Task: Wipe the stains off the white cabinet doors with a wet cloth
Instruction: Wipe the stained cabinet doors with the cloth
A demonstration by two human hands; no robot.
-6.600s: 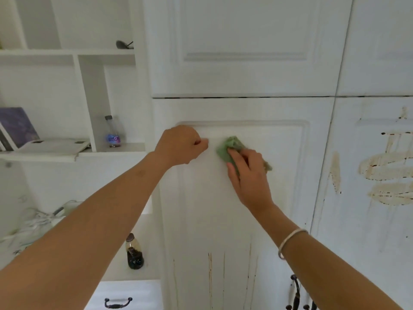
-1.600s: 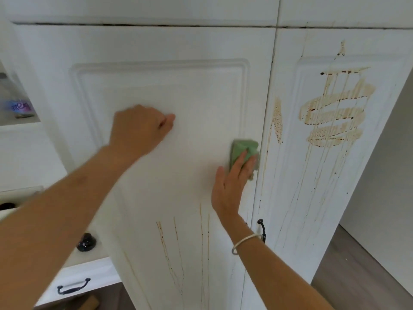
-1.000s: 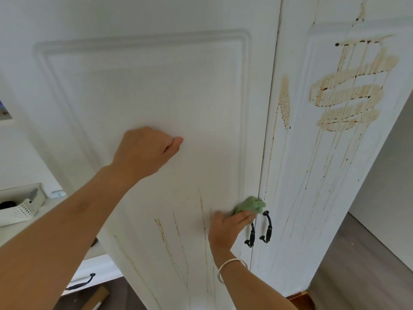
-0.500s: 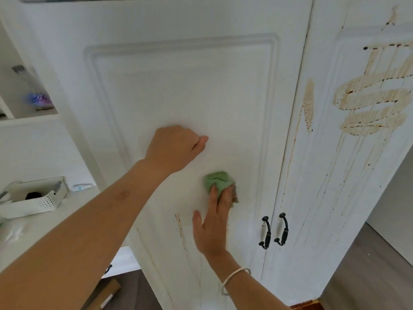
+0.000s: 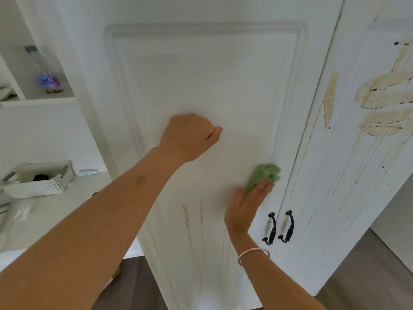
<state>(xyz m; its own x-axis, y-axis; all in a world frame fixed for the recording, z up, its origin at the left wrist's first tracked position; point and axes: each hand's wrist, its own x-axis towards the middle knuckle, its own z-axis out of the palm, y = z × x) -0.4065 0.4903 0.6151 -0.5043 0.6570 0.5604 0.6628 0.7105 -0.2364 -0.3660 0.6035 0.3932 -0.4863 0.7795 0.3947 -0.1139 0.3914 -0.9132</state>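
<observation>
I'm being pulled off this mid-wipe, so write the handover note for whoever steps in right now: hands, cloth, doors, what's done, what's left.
Left hand: a fist holding nothing, set against the left door.
Right hand: flat fingers press the green cloth to the left door near its right edge, above the black handles.
Done: the left door's upper panel looks free of stains.
Left: brown drip streaks low on the left door. The right door has broad brown smears and long runs, apparently untouched.
</observation>
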